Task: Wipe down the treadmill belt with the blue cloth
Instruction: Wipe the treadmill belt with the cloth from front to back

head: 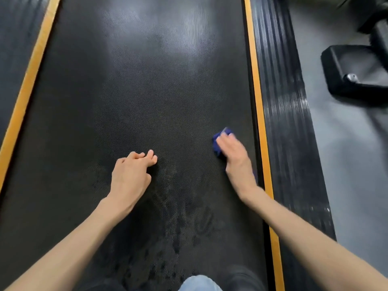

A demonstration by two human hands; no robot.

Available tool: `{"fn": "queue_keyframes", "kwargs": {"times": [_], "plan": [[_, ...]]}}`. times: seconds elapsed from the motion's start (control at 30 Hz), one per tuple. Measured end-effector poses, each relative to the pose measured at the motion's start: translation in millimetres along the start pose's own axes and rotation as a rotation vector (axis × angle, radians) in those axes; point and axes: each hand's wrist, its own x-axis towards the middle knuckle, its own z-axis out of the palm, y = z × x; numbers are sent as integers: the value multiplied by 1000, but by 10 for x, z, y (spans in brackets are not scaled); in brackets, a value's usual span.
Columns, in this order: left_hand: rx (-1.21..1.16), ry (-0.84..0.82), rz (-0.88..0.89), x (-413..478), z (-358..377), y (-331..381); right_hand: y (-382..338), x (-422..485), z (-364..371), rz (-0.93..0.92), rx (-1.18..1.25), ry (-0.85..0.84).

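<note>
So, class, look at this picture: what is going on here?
A person is leaning over a treadmill belt and wiping it. The right hand, blurred, presses a bunched blue cloth against the belt near the right orange edge strip. The left hand holds nothing and rests on the belt's middle, fingers loosely bent. Dark damp-looking smears show on the belt close to the person.

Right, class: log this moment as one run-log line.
phase: wiping | right hand: presses blue cloth on treadmill belt, near right orange stripe | left hand: over belt, holds nothing
</note>
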Motion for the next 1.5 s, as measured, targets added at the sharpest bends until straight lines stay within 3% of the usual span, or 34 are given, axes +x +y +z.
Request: {"fn": "queue_keyframes", "kwargs": {"times": [0.13,0.2,0.27,0.37,0.43,0.53,0.63,0.7,0.77,0.87,0.93,1.0,1.1,1.17,1.23,1.4,1.5], "plan": [[-9,1,-5,-2,-19,20,-23,-786,-96,-562,-169,-376],[-11,8,-19,-30,-27,47,81,-657,-187,-626,-184,-391],[-16,-2,-24,-40,-39,65,126,-361,-155,-433,-137,-278],[1,-13,-2,-46,-42,57,132,177,-102,35,-11,-24],[21,-16,18,-49,-42,37,70,336,-61,179,9,70],[28,-10,47,-44,-30,16,-57,34,27,-16,-23,50],[26,-10,49,-39,-20,16,-120,-507,33,-451,-118,-246],[-3,-5,18,-47,-17,34,29,-403,-90,-605,-119,-326],[-14,1,6,-57,-19,41,127,-124,-103,-466,-81,-276],[36,-20,15,-62,-29,58,141,363,-28,30,43,-3],[32,-22,3,-70,-54,71,4,445,72,176,14,95],[16,-22,-7,-80,-78,83,-103,243,127,16,-17,71],[-6,-1,3,-76,-94,76,-157,-357,149,-380,-92,-173],[-14,-4,-5,-73,-90,72,6,-400,65,-515,-98,-272],[-14,-7,7,-74,-59,42,165,-121,-10,-446,-87,-240],[42,-3,60,-64,60,-32,84,565,-24,122,2,72],[65,24,68,-71,95,-38,-236,275,265,-4,-22,78]]}}
